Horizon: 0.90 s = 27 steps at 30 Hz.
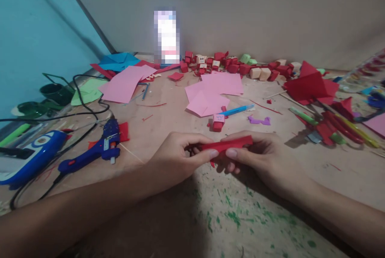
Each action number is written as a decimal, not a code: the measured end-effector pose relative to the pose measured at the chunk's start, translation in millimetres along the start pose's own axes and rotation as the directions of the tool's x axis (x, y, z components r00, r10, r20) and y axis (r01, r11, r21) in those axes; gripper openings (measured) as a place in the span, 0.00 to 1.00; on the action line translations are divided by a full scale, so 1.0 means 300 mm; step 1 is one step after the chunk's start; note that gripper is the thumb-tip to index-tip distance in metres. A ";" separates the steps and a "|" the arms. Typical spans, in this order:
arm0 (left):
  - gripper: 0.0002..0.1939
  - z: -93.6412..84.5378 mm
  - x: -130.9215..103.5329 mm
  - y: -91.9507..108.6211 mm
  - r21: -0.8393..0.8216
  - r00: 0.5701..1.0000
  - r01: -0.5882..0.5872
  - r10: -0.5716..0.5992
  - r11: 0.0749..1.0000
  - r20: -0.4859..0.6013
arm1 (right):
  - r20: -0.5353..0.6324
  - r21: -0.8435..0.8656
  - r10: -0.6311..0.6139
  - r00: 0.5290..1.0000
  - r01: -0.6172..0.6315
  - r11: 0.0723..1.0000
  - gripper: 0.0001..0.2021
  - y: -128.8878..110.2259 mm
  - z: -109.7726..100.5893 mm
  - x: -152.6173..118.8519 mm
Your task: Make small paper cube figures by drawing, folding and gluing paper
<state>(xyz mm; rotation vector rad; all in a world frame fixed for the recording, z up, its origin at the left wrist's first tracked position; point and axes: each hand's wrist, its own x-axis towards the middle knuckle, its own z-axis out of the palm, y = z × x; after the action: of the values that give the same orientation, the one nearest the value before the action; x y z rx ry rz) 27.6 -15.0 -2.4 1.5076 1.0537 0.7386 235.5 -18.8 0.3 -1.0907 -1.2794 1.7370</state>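
A folded strip of red paper (224, 144) is pinched between both hands above the table. My left hand (183, 154) grips its left part, with the thumb pressed on the near face. On the right part, the thumb of my right hand (255, 154) presses the same face, its fingers behind and beneath. Just beyond the hands stands a small paper figure (218, 122) with a pink head, a drawn face and a red body. A blue pen (237, 110) lies behind that figure. To its right is a purple paper cutout (259, 120).
Pink paper sheets (207, 97) lie in the middle. A blue glue gun (99, 150) with a black cord rests at the left. Several red paper cubes (233, 65) line the back wall near a lit phone (167, 35). Scissors (343, 127) lie at the right.
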 end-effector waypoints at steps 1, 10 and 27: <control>0.05 0.001 -0.001 0.000 0.034 1.000 0.008 -0.007 0.999 -0.008 | -0.004 0.005 0.003 1.000 -0.003 1.000 0.09 -0.002 0.001 0.000; 0.07 0.006 -0.003 -0.022 0.056 0.996 -0.086 0.087 0.995 -0.015 | -0.032 -0.007 -0.011 0.999 0.011 1.000 0.09 0.003 0.004 0.000; 0.17 0.009 -0.011 -0.013 0.070 0.991 -0.062 0.070 0.996 -0.112 | -0.018 0.060 0.010 1.000 -0.009 0.998 0.09 0.018 -0.004 -0.001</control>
<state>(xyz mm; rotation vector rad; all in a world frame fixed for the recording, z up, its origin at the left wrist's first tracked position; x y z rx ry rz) 27.6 -19.2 -6.4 1.5780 1.1280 0.8525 236.4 -20.1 -5.2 -1.0779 -1.2056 1.7575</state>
